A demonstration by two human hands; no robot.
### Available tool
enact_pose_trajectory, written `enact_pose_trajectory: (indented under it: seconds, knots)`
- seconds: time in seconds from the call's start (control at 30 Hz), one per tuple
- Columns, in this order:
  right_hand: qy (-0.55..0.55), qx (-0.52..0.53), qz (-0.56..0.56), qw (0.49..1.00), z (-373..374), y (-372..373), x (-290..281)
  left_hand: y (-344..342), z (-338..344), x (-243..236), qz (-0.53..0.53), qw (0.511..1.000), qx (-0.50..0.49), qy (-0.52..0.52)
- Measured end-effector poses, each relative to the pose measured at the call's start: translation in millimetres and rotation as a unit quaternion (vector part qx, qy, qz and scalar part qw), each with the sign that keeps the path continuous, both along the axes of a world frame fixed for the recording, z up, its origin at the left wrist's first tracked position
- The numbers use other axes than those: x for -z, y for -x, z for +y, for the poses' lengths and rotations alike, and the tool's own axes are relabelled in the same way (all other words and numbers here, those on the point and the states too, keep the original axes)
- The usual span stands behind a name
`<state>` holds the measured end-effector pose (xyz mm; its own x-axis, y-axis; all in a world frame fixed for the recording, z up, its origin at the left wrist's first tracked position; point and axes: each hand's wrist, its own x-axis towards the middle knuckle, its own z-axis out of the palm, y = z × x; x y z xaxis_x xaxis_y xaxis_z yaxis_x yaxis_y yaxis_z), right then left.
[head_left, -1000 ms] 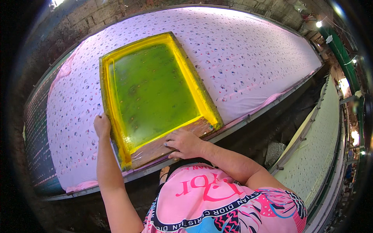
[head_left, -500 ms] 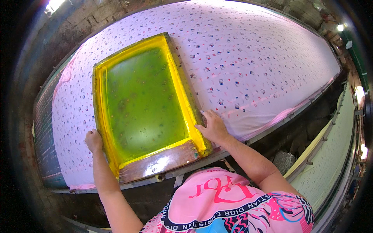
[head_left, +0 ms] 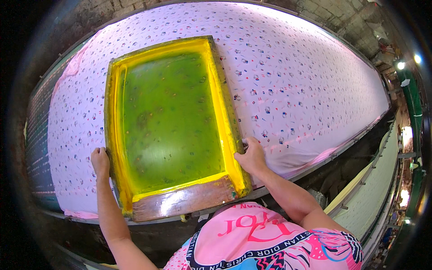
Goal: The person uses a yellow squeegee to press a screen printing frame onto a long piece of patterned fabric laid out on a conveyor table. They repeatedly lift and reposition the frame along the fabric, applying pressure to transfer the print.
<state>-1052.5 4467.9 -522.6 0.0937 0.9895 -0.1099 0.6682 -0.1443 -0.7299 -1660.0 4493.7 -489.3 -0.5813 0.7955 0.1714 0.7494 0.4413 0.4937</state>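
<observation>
A screen-printing frame [head_left: 173,121] with green mesh and bright yellow inner borders lies over the printed fabric in front of me. A brown wooden strip [head_left: 189,198] forms its near end, shiny in the light. My left hand [head_left: 100,162] is closed at the frame's left side, low down; its fingertips are hidden. On the opposite side my right hand [head_left: 252,156] grips the outer edge near the lower right corner, with its thumb on the rim. The pale pink fabric [head_left: 288,90] carries small scattered blue and red figures.
The long table's metal edge [head_left: 333,155] curves along the near right side. Beyond a dark gap stands another pale green-yellow table [head_left: 371,211]. Bunched pink cloth [head_left: 74,67] lies at the far left. Lamps [head_left: 400,65] and a rough block wall [head_left: 342,18] are farther back.
The view has turned, so the table and frame appear rotated slightly clockwise. Both hands stay at the frame's sides. Whether the frame itself shifted on the fabric I cannot tell.
</observation>
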Motion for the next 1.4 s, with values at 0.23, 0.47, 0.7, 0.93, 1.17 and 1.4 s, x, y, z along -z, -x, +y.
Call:
enact_pose_trajectory:
  seconds: [0.23,0.47,0.7,0.93,1.17,1.4]
  knots:
    - [-0.095,-0.023,0.001,0.995,-5,-1,-30,30,1,8,-0.033,0.999,0.004,-0.028]
    - [-0.124,0.000,0.034,0.992,17,-47,-52,-11,23,-12,-0.232,0.972,-0.038,-0.025]
    - [-0.139,0.048,-0.006,0.989,63,-219,-39,-207,71,-45,-0.333,0.942,-0.030,-0.035]
    - [-0.057,0.088,-0.015,0.994,98,-419,-4,-418,111,-27,-0.407,0.913,-0.001,-0.034]
    - [-0.033,0.138,-0.043,0.989,109,-613,53,-632,123,15,-0.417,0.906,0.004,-0.067]
    - [-0.035,0.153,-0.034,0.987,117,-720,90,-758,113,42,-0.448,0.888,0.006,-0.105]
